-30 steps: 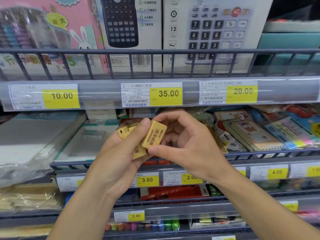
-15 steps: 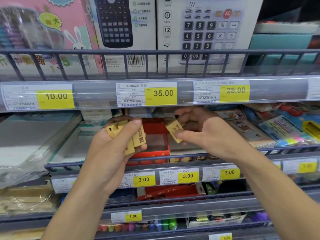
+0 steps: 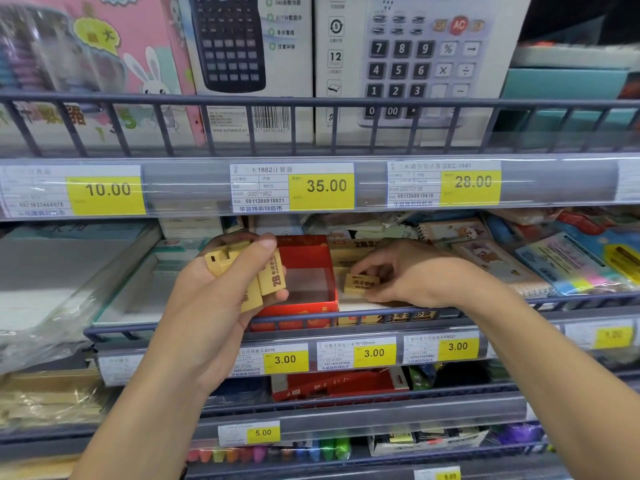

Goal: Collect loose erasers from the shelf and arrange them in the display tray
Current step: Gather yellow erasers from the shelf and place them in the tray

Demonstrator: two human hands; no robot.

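Observation:
My left hand (image 3: 211, 306) grips a bunch of tan 2B erasers (image 3: 263, 278) in front of the middle shelf, its thumb across their tops. Just right of them stands a red open display box (image 3: 313, 259), empty inside as far as I can see. Beside that box sits a tan display tray (image 3: 384, 318) printed with 2B lettering. My right hand (image 3: 412, 275) reaches into this tray and pinches a single tan eraser (image 3: 360, 283) between thumb and fingers, low against the tray's floor.
A grey wire rail (image 3: 381, 311) fronts the shelf just below both hands. Price strips with yellow tags (image 3: 325, 186) hang above. Notebooks and sticky notes (image 3: 571, 268) crowd the right, plastic-wrapped flat packs (image 3: 69, 271) the left. Boxed calculators (image 3: 408, 64) stand on the top shelf.
My right hand took one eraser from the left hand's bunch, carried it rightward and down into the tan tray. The left hand drifted slightly left, still holding the rest.

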